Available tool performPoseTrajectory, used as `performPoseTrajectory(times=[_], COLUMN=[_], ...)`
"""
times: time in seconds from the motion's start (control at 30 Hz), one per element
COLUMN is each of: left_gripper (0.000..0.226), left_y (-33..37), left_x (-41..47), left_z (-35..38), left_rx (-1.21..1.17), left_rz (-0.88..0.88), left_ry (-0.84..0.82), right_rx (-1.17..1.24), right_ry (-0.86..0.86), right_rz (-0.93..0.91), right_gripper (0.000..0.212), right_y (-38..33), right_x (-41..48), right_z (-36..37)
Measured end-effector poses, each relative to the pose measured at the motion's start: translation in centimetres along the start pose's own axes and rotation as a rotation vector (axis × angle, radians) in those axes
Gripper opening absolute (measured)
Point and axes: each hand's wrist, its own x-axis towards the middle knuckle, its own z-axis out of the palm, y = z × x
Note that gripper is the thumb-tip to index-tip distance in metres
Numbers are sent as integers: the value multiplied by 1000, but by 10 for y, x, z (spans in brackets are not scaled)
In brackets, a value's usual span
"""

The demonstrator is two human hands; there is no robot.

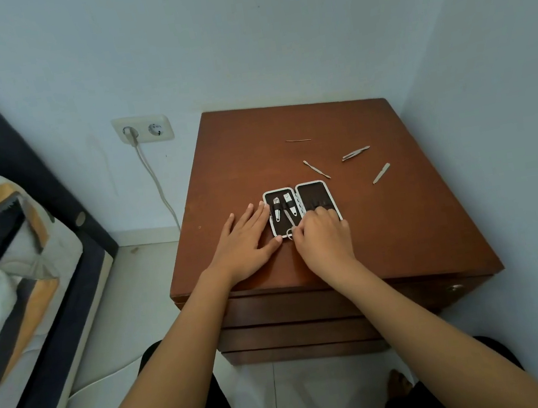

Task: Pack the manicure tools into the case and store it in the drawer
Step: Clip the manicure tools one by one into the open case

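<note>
Case (315, 197) lay open, centre of frame, on the nightstand (254, 157). Left hand (248, 238) was flat, fingers spread and released, pressing beside the case's left edge to steady it. Right hand (322, 237) was curled, fingertips pinching the scissors (289, 225) by the ring end, blades lying in the left half between two clippers (277, 208). Right half looked empty. Four loose tools sat upper right of the case: thin pin (298, 140), cuticle pusher (316, 169), tweezers (355, 153), file (381, 173). Likely step: seating the scissors under the strap. Best done by sliding them straight along the slot, keeping the case pinned, without dislodging the clippers. Drawers (292, 307) below looked shut.
</note>
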Motion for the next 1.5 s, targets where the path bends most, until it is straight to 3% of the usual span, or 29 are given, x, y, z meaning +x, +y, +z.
performPoseTrajectory(times=[0.2, 0.37, 0.57, 0.77, 1.17, 1.4, 1.5], left_gripper=[67, 70, 63, 67, 72, 81, 83], left_y=[14, 22, 37, 40, 36, 42, 43], left_x=[-15, -32, -47, -55, -58, -60, -70], left_z=[-5, -14, -18, -18, -19, -14, -14], left_rx=[21, 51, 38, 28, -47, -139, -179], left_rz=[21, 43, 57, 75, 59, 71, 63], left_ry=[31, 59, 88, 102, 139, 179, 192], right_rx=[118, 139, 113, 99, 132, 282, 384], right_ry=[169, 181, 221, 140, 193, 140, 233], right_rz=[-241, -444, -469, -441, -512, -469, -373], right_gripper=[13, 25, 30, 37, 29, 32, 29], right_y=[15, 28, 35, 34, 30, 44, 62], right_x=[-20, -52, -69, -73, -63, -62, -41], right_z=[-6, -14, -24, -25, -27, -33, -58])
